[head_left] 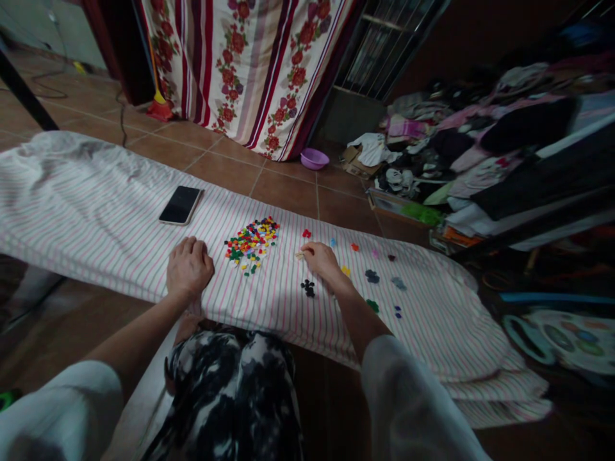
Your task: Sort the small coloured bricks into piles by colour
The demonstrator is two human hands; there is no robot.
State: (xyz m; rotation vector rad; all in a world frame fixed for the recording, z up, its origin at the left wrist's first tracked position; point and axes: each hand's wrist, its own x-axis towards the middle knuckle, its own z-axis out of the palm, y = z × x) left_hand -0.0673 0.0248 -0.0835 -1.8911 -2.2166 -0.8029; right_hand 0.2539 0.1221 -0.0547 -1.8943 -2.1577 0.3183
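A heap of small multicoloured plastic bricks (250, 243) lies on a striped cloth (120, 211), just right of my left hand (189, 267). That hand rests shut on the cloth, with nothing visible in it. My right hand (321, 259) lies farther right, its fingertips at a small tan brick (300, 255); whether they grip it is hard to tell. Sorted groups sit around it: red bricks (306, 234), black bricks (308, 288), grey-blue bricks (371, 276) and green bricks (372, 306). A black smartphone (180, 205) lies face up at the upper left.
The cloth-covered surface runs diagonally across the view, above a tiled floor. Beyond it are a purple basin (314, 159), a floral curtain (245, 64) and a broom (158, 105). A large heap of clothes (485, 147) rises on the right.
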